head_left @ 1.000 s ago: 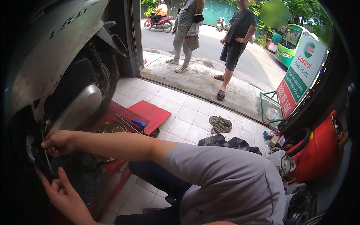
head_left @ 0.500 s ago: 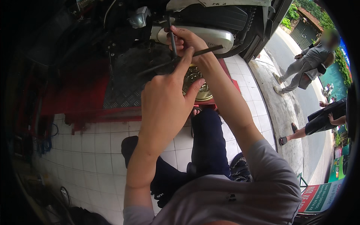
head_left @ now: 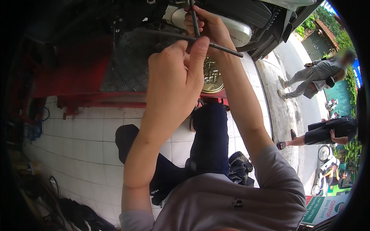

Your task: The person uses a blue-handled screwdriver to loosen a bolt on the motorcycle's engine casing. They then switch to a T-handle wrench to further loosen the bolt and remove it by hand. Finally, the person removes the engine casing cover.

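Observation:
A dark T-handle wrench is held up before the motorbike, its shaft pointing away from me and its crossbar slanting down to the right. My left hand is closed on the crossbar near the joint, thumb over the bar. My right hand lies farther off, with its fingers closed around the shaft. The silver engine-side cover of the motorbike is just behind the right hand. At the top edge the shaft's far end goes out of view. Below the right wrist sits a round gold-coloured dish with small metal parts in it.
A red work lift with a dark tread plate carries the motorbike. White floor tiles surround my legs. To the right, beyond the doorway, one person in grey and another in dark clothes stand outside. A parked motorbike is there too.
My left hand has gone from loosely spread fingers to a grip on the wrench's crossbar. The crossbar has turned, its right end now lower. Both hands sit higher in the picture as the view shifted.

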Tool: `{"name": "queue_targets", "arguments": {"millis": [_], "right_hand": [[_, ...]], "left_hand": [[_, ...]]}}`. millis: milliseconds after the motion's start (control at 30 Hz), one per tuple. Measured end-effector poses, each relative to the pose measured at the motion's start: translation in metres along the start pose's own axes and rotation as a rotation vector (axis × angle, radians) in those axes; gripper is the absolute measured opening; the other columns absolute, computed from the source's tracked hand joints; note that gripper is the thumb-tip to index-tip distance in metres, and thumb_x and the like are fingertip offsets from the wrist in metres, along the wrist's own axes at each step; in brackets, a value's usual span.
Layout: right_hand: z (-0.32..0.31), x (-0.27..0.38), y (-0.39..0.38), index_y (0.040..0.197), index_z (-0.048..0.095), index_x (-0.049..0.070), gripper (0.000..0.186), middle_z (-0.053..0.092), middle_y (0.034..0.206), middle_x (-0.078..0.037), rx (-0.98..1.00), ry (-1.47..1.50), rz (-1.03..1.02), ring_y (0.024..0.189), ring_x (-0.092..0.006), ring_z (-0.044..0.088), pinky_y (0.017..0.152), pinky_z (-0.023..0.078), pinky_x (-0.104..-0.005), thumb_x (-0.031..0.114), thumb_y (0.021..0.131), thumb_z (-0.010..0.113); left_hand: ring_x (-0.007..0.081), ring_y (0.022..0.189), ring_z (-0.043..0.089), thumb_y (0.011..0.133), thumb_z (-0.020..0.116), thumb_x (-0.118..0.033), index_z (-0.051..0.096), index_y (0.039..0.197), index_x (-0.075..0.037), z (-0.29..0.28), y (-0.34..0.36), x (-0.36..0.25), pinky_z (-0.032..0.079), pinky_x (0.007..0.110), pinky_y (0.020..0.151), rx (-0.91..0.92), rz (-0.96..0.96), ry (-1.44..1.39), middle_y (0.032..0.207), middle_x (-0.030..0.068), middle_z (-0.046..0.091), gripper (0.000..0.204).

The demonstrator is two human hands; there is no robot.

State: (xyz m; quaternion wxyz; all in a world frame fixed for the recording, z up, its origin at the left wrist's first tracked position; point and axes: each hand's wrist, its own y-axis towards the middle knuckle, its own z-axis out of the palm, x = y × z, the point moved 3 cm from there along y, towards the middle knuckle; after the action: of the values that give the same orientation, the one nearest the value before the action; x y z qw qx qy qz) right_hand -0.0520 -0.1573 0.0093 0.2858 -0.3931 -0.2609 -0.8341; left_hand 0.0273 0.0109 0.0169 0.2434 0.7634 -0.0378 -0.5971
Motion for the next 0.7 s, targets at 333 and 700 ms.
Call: {"name": "queue_targets", "arguments": {"millis": [333, 700], "right_hand": [[-0.022, -0.009, -0.015, 0.1, 0.058, 0.002, 0.021, 0.051, 0.069, 0.002, -0.054, -0.167, 0.014, 0.057, -0.0045, 0.042, 0.049, 0.031, -0.0185, 0.021, 0.094, 0.055], [-0.022, -0.015, -0.05, 0.1, 0.054, 0.004, 0.022, 0.043, 0.061, 0.0, -0.02, -0.201, 0.11, 0.046, -0.0048, 0.034, 0.04, 0.027, -0.02, 0.025, 0.095, 0.049]], "left_hand": [[0.0167, 0.055, 0.064, 0.09, 0.063, -0.012, 0.065, 0.115, -0.003, 0.023, -0.011, 0.031, 0.046, 0.029, 0.047, -0.252, 0.307, 0.098, 0.084, 0.0076, 0.069, 0.027], [0.0178, 0.049, 0.06, 0.083, 0.071, -0.013, 0.069, 0.106, -0.002, 0.015, -0.021, 0.034, 0.046, 0.029, 0.046, -0.004, 0.484, -0.054, 0.066, 0.0074, 0.063, 0.025]]}}
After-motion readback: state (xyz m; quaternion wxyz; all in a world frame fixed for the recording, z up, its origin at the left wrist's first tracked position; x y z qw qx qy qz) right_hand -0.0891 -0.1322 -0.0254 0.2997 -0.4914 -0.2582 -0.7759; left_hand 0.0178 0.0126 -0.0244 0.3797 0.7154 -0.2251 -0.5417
